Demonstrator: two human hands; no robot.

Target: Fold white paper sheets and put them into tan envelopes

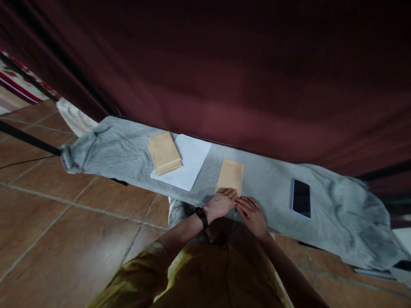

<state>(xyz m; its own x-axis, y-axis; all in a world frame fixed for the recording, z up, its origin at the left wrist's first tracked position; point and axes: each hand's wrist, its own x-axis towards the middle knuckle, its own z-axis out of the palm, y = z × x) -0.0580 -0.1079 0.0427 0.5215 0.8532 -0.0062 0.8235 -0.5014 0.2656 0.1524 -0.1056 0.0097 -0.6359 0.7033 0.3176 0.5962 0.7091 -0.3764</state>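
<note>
Narrow bench under a grey cloth (pixel 266 179), running from far left to near right. A dark red curtain (pixel 224 77) hangs along its far edge and the tiled floor (pixel 64 214) lies along the near edge. Single envelope (pixel 230 174), tan, lies flat on the cloth about mid-length. Its far edge is near the curtain line; its near short edge is under the fingers of the left hand (pixel 221 202). Left hand: open, flat, palm down, fingers together, covering the envelope's near left corner; black wristband (pixel 201 217) at the wrist. Right hand (pixel 252 212): open, flat, palm down on the cloth just beside the envelope's near right corner, fingertips meeting those of the left. Whether it touches the envelope itself I cannot tell. Neither hand grips anything. Left of the envelope: a bare strip of cloth, then a white sheet (pixel 192 164) with an envelope stack (pixel 164 152) on its left part, overhanging the sheet's far-left edge. Right of the envelope: a wider bare stretch of cloth, then a phone (pixel 301 198), screen dark and face up, close to the near edge. The cloth is bunched and droops at both ends.
</note>
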